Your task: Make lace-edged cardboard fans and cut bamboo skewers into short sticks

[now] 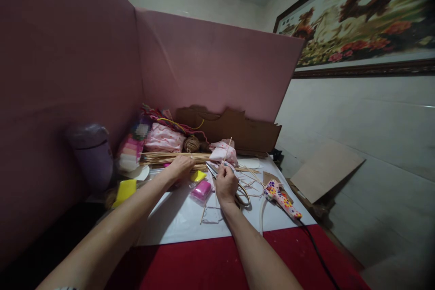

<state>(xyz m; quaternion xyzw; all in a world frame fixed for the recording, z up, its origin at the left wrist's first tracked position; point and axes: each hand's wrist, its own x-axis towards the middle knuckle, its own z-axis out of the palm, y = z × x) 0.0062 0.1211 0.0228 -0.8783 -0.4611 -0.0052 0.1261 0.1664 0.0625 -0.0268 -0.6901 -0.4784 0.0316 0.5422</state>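
My left hand [183, 166] reaches over a bundle of thin bamboo sticks [158, 158]; its fingers point down and are mostly hidden, so I cannot tell whether they grip one. My right hand [227, 185] is closed around a single bamboo stick [228, 148] that stands up tilted from the fingers. A pair of scissors [243, 195] passes behind that hand, blades to the upper left and handles to the right; whether it is held or lies on the table is unclear. Between the hands sit a pink packet of clay [201, 190] and a yellow piece [198, 176].
A flower-patterned glue gun [282, 200] with a black cord lies at the right. Loose stick pieces [249, 185] are scattered near it. Behind are a twine ball [191, 143], pink dotted cloth [163, 137], coloured yarn [175, 124] and torn cardboard [231, 129]. A purple container [93, 158] stands left.
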